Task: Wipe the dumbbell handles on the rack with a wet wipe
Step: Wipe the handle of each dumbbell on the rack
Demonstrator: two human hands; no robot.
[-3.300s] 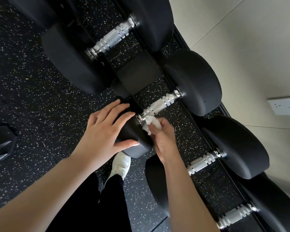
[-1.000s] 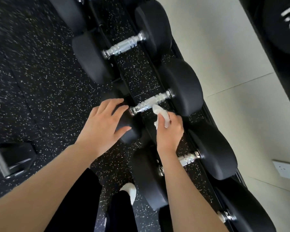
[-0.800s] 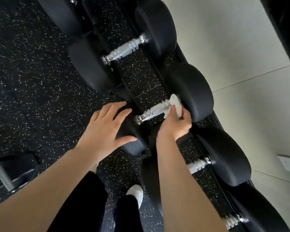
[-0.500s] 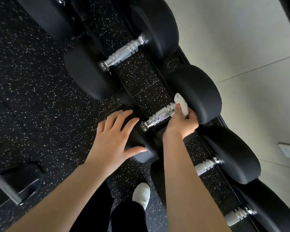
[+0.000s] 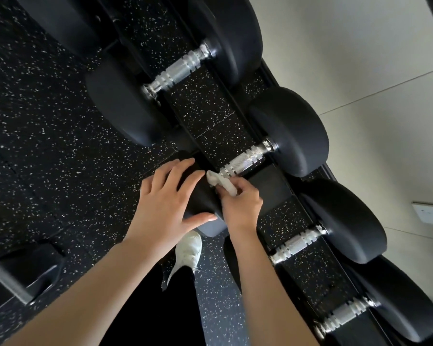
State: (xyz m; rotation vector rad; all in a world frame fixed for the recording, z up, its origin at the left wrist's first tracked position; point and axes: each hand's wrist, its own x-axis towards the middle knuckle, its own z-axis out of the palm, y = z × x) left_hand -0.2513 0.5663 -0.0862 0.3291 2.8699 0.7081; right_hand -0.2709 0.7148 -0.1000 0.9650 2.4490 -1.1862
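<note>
With the left hand spread flat on the dumbbell head, the right hand pinches the wet wipe at the handle's seven-o'clock end — the bunched wipe may skip the knurling's underside.

handle near end hid under wipe | 5 o'clock dumbbell cut by edge | wall plate blurred
</note>
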